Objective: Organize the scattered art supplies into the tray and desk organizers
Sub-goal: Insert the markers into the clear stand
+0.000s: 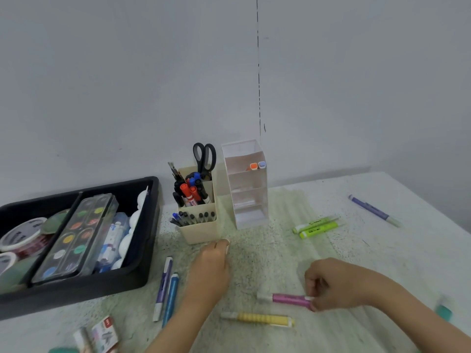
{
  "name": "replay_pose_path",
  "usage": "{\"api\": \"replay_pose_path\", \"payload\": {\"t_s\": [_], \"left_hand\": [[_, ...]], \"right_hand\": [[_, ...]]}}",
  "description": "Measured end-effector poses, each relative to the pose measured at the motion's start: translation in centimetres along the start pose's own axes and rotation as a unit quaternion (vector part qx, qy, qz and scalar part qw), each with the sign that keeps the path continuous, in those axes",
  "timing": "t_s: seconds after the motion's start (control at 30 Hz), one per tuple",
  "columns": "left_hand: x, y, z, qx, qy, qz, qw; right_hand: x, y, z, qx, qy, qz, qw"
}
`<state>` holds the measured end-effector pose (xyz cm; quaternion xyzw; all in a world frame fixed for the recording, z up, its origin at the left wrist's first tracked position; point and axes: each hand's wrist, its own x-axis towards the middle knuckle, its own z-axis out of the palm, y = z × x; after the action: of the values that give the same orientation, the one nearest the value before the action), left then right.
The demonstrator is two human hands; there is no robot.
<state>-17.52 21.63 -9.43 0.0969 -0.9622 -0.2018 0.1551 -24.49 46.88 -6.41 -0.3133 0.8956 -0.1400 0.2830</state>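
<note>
Pinching one end of the pink marker (288, 298), the right hand (336, 286) curls; the left hand (211, 266), blurred, seems relaxed, holding nothing, just beside the cream organizer (201, 231), open tabletop (257, 261) between them.

The black tray (89, 295) runs off the left edge, and a teal thing (63, 350) at the near edge is mostly cut away. The right hand (339, 284) covers the right end of the pink marker (288, 298); the teal object (444, 310) at near right is too blurred to name.
</note>
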Motion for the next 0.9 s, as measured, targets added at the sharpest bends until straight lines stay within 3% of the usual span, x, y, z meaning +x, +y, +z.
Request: {"api": "replay_pose_path", "payload": {"t_s": [0.17, 0.23, 0.4, 0.53, 0.67, 0.77, 0.9], "left_hand": [[0.6, -0.4, -0.1, -0.01, -0.029, -0.041, 0.999], [0.8, -0.6, -0.1, -0.02, -0.034, -0.053, 0.998], [1.0, -0.3, -0.9, -0.14, -0.03, -0.046, 0.989], [1.9, 1.4, -3.3, -0.296, -0.033, -0.055, 0.953], [3.1, 2.9, -6.7, -0.413, -0.018, -0.072, 0.908], [3.9, 3.3, -8.6, -0.437, 0.016, -0.045, 0.898], [4.7, 3.7, -9.9, -0.489, 0.048, -0.033, 0.87]], "right_hand": [[-0.2, -0.6, -2.2, 0.142, 0.037, -0.044, 0.988], [-0.3, -1.3, -3.4, 0.209, 0.09, -0.089, 0.97], [-0.3, -3.7, -7.0, 0.28, 0.275, -0.171, 0.904], [0.0, -6.0, -10.0, 0.35, 0.372, -0.219, 0.831], [0.9, -8.5, -12.5, 0.285, 0.483, -0.259, 0.787], [2.0, -10.0, -13.4, 0.229, 0.531, -0.296, 0.76], [3.9, -10.5, -13.4, 0.117, 0.533, -0.311, 0.778]]}}
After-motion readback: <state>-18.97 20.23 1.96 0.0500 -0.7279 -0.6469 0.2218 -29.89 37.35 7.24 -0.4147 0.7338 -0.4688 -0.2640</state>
